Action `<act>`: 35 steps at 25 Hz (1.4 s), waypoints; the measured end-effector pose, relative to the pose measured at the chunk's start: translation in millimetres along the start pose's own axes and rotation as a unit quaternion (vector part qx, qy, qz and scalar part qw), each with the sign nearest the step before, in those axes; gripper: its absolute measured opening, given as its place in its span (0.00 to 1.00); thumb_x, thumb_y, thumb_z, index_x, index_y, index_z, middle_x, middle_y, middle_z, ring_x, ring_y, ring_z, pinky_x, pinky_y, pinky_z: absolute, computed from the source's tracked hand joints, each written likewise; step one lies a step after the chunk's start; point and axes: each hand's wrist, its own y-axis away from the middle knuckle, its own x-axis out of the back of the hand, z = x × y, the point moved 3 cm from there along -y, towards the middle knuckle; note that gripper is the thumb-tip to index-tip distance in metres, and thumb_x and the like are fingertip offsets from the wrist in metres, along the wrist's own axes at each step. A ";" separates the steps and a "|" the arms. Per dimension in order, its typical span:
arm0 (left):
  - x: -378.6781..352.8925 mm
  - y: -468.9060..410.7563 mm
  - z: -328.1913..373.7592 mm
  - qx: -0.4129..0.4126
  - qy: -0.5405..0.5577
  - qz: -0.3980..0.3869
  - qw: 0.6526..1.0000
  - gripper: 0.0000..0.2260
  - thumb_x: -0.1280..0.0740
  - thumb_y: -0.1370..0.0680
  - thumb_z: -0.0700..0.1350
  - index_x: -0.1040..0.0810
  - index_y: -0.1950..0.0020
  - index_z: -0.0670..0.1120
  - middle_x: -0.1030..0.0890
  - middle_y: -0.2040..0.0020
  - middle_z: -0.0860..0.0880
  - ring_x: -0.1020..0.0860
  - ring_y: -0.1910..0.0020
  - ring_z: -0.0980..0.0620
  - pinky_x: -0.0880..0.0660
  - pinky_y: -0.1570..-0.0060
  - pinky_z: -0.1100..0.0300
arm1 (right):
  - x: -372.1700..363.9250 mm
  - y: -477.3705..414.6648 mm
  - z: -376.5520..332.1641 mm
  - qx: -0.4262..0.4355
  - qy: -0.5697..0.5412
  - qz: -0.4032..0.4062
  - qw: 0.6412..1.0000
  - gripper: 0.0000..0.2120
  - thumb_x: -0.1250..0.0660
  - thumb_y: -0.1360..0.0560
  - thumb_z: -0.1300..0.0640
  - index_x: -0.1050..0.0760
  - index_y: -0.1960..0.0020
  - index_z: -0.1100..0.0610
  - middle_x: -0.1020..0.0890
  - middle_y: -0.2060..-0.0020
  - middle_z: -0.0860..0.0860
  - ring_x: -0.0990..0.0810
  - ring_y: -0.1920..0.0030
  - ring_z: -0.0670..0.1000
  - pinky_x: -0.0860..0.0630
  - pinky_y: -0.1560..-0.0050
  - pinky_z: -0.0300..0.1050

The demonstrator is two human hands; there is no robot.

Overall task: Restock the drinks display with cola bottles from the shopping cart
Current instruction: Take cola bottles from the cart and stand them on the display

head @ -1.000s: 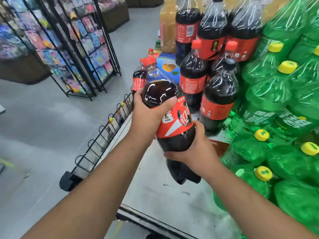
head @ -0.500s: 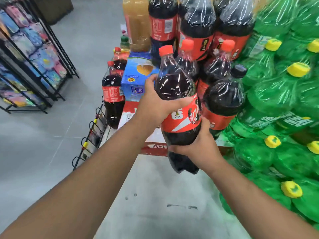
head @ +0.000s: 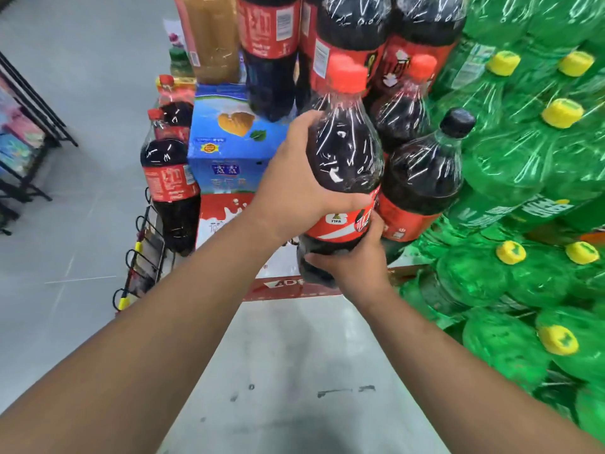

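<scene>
I see both hands on one cola bottle (head: 343,158), red cap up, leaning slightly. Left hand (head: 294,181) wraps the shoulder, thumb lying across the front just above the red label. Right hand (head: 353,260) curls round the lower body under the label. The bottle hangs above the red-and-white carton (head: 226,214), just beside a black-capped cola bottle (head: 422,172); I cannot tell if they touch. Blue carton (head: 229,139) to its left, more cola stacked behind. Green bottles (head: 523,158) with yellow caps fill the right side.
</scene>
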 end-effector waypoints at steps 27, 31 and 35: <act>-24.8 14.2 -67.4 0.007 -0.006 -0.054 0.998 0.54 0.14 0.39 0.50 0.42 0.21 0.52 0.32 0.28 0.51 0.32 0.31 0.61 0.35 0.28 0.68 | -37.8 -9.1 64.2 -0.198 -0.171 0.114 0.958 0.34 0.20 0.37 0.66 0.34 0.38 0.54 0.24 0.53 0.40 0.25 0.55 0.37 0.28 0.55 0.35; -33.5 30.1 -105.0 0.109 -0.007 -0.111 0.988 0.49 0.16 0.36 0.50 0.40 0.22 0.53 0.22 0.38 0.60 0.22 0.41 0.63 0.26 0.45 0.74 | -24.1 -11.2 78.6 -0.181 -0.105 0.095 0.973 0.28 0.21 0.34 0.65 0.31 0.41 0.50 0.21 0.48 0.46 0.21 0.49 0.46 0.24 0.47 0.40; -40.2 31.7 -120.6 0.147 0.020 -0.121 0.982 0.51 0.16 0.36 0.53 0.44 0.21 0.59 0.21 0.36 0.59 0.22 0.37 0.57 0.26 0.36 0.61 | 1.3 -9.2 108.0 -0.202 -0.036 0.118 0.972 0.16 0.24 0.32 0.64 0.25 0.52 0.49 0.18 0.54 0.48 0.19 0.50 0.53 0.24 0.44 0.49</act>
